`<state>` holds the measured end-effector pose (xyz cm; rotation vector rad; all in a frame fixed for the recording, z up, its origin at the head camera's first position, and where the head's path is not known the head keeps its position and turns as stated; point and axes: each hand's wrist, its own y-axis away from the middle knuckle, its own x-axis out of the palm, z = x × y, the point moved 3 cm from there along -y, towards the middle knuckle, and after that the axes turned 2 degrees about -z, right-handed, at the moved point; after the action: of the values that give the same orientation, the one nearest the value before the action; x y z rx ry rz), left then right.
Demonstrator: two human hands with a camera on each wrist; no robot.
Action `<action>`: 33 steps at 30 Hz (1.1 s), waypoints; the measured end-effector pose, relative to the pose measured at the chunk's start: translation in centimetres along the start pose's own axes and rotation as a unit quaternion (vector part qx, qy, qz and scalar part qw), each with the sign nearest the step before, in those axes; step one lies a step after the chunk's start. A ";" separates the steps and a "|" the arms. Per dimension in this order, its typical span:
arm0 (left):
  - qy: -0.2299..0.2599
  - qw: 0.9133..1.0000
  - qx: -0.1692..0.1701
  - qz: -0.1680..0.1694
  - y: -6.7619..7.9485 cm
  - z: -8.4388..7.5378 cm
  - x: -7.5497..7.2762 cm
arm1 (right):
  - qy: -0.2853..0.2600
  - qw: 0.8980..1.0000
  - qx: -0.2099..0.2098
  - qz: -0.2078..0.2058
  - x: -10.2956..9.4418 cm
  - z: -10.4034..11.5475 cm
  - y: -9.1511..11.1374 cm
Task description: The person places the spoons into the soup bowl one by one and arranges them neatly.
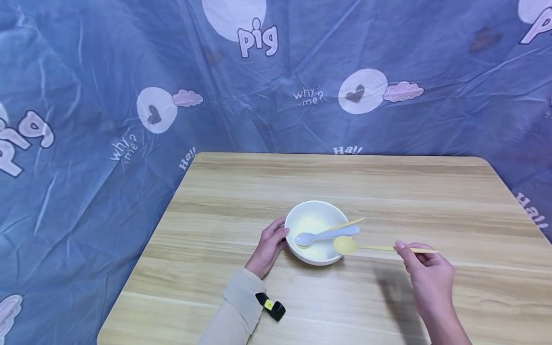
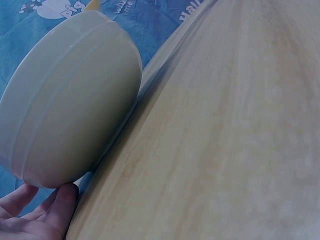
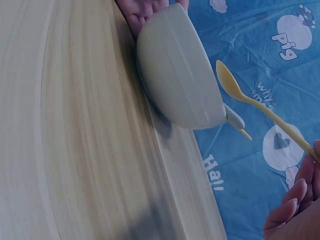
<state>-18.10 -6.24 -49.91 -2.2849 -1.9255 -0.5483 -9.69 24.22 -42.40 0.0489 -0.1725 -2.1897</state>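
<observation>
A white bowl [image 1: 312,215] stands on the table, steadied by my left hand [image 1: 269,244], whose thumb lies at the left rim with fingers against the outer wall. Inside lean a pale blue-white spoon [image 1: 329,234] and a yellow spoon [image 1: 353,222], their handles poking past the right rim. My right hand [image 1: 431,275] pinches the handle of another yellow spoon [image 1: 345,246], its head above the bowl's near right rim. In the right wrist view that spoon [image 3: 230,82] hangs clear of the bowl [image 3: 180,70]. The left wrist view shows the bowl's outer wall [image 2: 80,100] and my left fingers [image 2: 62,207].
The wood-grain table [image 1: 241,182] extends around the bowl on all sides. A blue printed cloth [image 1: 276,120] hangs behind and to the left of it. A black strap with a yellow tag [image 1: 269,304] sits at my left sleeve [image 1: 239,302].
</observation>
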 end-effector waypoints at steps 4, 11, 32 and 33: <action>-0.001 1.000 0.002 0.000 0.0 0.0 0.0 | -0.009 1.000 0.006 0.011 0.8 -0.6 0.1; -0.003 1.000 0.005 0.002 0.0 -0.1 0.1 | -0.019 1.000 0.005 0.021 1.8 -1.2 0.3; -0.011 1.000 0.003 0.004 -0.1 0.0 0.0 | -0.026 0.999 0.000 0.038 3.1 -2.7 0.2; -0.010 1.000 0.004 0.005 -0.1 0.0 0.0 | -0.024 0.999 0.004 0.037 3.1 -2.8 0.2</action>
<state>-18.18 -6.22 -49.89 -2.3022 -1.9220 -0.5169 -11.10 21.29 -45.06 -0.0058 -0.2072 -2.1170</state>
